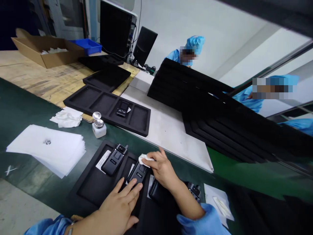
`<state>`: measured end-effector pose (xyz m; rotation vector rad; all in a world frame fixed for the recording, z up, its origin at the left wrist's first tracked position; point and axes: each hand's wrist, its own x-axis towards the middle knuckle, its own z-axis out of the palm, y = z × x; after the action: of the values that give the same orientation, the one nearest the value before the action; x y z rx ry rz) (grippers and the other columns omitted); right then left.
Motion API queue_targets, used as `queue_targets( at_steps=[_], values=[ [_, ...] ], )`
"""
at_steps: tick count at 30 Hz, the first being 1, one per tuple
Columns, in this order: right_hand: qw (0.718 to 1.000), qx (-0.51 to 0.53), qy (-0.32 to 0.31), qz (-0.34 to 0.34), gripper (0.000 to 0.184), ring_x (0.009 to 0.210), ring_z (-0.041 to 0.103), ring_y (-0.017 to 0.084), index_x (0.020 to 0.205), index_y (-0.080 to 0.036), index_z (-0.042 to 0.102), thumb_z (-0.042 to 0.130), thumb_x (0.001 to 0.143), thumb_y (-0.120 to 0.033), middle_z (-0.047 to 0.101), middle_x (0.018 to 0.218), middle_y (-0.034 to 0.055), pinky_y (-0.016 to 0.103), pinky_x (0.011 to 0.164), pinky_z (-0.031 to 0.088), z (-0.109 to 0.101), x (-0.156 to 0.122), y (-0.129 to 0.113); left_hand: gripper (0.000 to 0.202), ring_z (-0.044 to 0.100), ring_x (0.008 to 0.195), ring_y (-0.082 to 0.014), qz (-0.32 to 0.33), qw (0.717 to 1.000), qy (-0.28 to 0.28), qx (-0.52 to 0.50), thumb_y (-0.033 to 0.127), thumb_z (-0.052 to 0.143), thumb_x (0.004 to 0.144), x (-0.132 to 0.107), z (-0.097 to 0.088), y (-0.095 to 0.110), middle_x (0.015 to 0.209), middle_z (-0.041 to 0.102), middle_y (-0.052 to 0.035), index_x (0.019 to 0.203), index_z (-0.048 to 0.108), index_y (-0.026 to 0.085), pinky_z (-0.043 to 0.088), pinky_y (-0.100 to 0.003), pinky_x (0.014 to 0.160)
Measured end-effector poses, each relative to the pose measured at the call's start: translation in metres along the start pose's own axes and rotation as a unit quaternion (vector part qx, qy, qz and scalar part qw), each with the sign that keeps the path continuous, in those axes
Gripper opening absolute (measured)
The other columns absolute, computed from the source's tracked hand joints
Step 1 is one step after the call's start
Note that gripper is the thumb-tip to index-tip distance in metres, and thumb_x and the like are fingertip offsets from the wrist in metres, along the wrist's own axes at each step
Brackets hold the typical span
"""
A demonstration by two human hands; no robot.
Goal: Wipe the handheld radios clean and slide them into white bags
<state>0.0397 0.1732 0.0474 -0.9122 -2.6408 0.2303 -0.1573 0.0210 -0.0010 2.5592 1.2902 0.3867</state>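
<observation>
A black handheld device (138,174) marked "Riton" lies in a compartment of the black foam tray (84,182) before me. My right hand (161,168) pinches a folded white wipe (144,159) against its upper end. On the lower part of the same device rest the fingertips of my left hand (117,207), its fingers outstretched and apart. A second such device (114,160), with a lens and a short antenna, lies in the tray to the left, beside a white label. Further devices lie to the right, partly hidden by my right forearm.
A white pump bottle (99,130) with its metal lid up stands behind the tray, near a crumpled cloth (67,117) and white plastic bags (49,147). Another foam tray (105,106) holds one device. Stacked black trays (195,94) rise at right; co-workers sit beyond.
</observation>
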Motion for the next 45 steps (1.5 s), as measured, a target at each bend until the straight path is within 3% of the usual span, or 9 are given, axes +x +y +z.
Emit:
queue_targets(
  at_steps=[3, 6, 10, 15, 21, 27, 33, 40, 45],
  values=[
    [0.999, -0.008, -0.030, -0.007, 0.039, 0.083, 0.060, 0.017, 0.100, -0.030, 0.074, 0.047, 0.088, -0.004, 0.065, 0.092, 0.0040, 0.064, 0.104, 0.033, -0.015, -0.027, 0.013, 0.060, 0.026, 0.145, -0.0244, -0.001, 1.000, -0.014, -0.016, 0.035, 0.056, 0.089, 0.000, -0.006, -0.001, 0.156, 0.032, -0.0024, 0.145, 0.042, 0.020, 0.019, -0.044, 0.120],
    [1.000, -0.006, 0.010, 0.012, 0.039, 0.083, 0.061, 0.017, 0.098, -0.028, 0.074, 0.044, 0.089, -0.004, 0.064, 0.090, 0.0037, 0.062, 0.103, 0.036, -0.025, -0.046, 0.017, 0.059, 0.029, 0.143, -0.0236, 0.003, 0.999, -0.021, -0.024, 0.030, 0.056, 0.088, 0.000, -0.010, -0.001, 0.155, 0.035, -0.0029, 0.145, 0.043, 0.020, 0.020, -0.042, 0.120],
    [0.996, -0.012, 0.091, 0.020, 0.037, 0.088, 0.058, 0.017, 0.109, -0.025, 0.069, 0.044, 0.091, -0.006, 0.062, 0.095, 0.0043, 0.056, 0.108, 0.034, -0.009, -0.030, -0.002, 0.061, 0.025, 0.145, -0.0235, -0.002, 1.000, -0.010, -0.003, 0.023, 0.053, 0.086, 0.000, -0.010, 0.001, 0.156, 0.032, -0.0024, 0.145, 0.041, 0.019, 0.018, -0.043, 0.121],
    [0.995, -0.075, 0.048, 0.036, 0.042, 0.085, 0.052, 0.020, 0.111, -0.022, 0.069, 0.044, 0.086, -0.001, 0.062, 0.095, 0.0064, 0.060, 0.109, 0.029, 0.014, -0.001, -0.019, 0.058, 0.024, 0.145, -0.0237, 0.007, 0.999, -0.024, 0.035, 0.020, 0.053, 0.083, 0.000, -0.009, 0.002, 0.158, 0.027, -0.0008, 0.141, 0.046, 0.018, 0.019, -0.042, 0.120],
    [0.992, -0.084, 0.078, 0.048, 0.043, 0.083, 0.053, 0.020, 0.111, -0.020, 0.068, 0.040, 0.085, 0.001, 0.062, 0.095, 0.0075, 0.057, 0.107, 0.034, 0.014, -0.020, -0.017, 0.061, 0.027, 0.144, -0.0239, 0.011, 0.999, -0.031, 0.042, 0.018, 0.052, 0.080, 0.000, -0.008, 0.000, 0.158, 0.029, -0.0004, 0.140, 0.047, 0.017, 0.024, -0.042, 0.118],
    [0.996, -0.065, 0.043, 0.034, 0.042, 0.085, 0.054, 0.020, 0.107, -0.022, 0.070, 0.043, 0.084, 0.000, 0.062, 0.094, 0.0060, 0.055, 0.109, 0.034, 0.011, 0.003, -0.013, 0.058, 0.025, 0.145, -0.0241, 0.011, 0.998, -0.015, 0.068, 0.018, 0.051, 0.083, 0.002, -0.008, 0.000, 0.160, 0.023, 0.0002, 0.141, 0.046, 0.018, 0.026, -0.041, 0.117],
    [0.995, -0.065, 0.075, 0.003, 0.044, 0.085, 0.055, 0.019, 0.114, -0.018, 0.066, 0.039, 0.085, 0.002, 0.062, 0.096, 0.0080, 0.058, 0.106, 0.037, 0.013, -0.031, -0.007, 0.060, 0.028, 0.143, -0.0243, 0.023, 0.998, -0.018, 0.063, 0.018, 0.052, 0.080, 0.001, -0.002, -0.004, 0.158, 0.027, -0.0002, 0.139, 0.048, 0.018, 0.030, -0.040, 0.115],
    [0.997, -0.041, 0.063, 0.007, 0.038, 0.085, 0.055, 0.019, 0.107, -0.023, 0.070, 0.048, 0.085, -0.002, 0.063, 0.096, 0.0056, 0.055, 0.111, 0.033, 0.016, 0.000, -0.004, 0.055, 0.028, 0.143, -0.0249, 0.028, 0.994, -0.003, 0.108, 0.020, 0.050, 0.084, 0.002, -0.005, -0.003, 0.160, 0.023, 0.0016, 0.139, 0.047, 0.020, 0.037, -0.041, 0.110],
    [0.994, -0.031, 0.091, 0.042, 0.044, 0.086, 0.057, 0.018, 0.113, -0.022, 0.068, 0.041, 0.086, 0.000, 0.061, 0.094, 0.0067, 0.057, 0.107, 0.036, 0.014, -0.029, -0.003, 0.054, 0.028, 0.143, -0.0264, 0.044, 0.989, -0.012, 0.143, 0.022, 0.050, 0.083, 0.002, -0.004, -0.004, 0.160, 0.021, 0.0005, 0.137, 0.049, 0.020, 0.042, -0.043, 0.105]
  ],
)
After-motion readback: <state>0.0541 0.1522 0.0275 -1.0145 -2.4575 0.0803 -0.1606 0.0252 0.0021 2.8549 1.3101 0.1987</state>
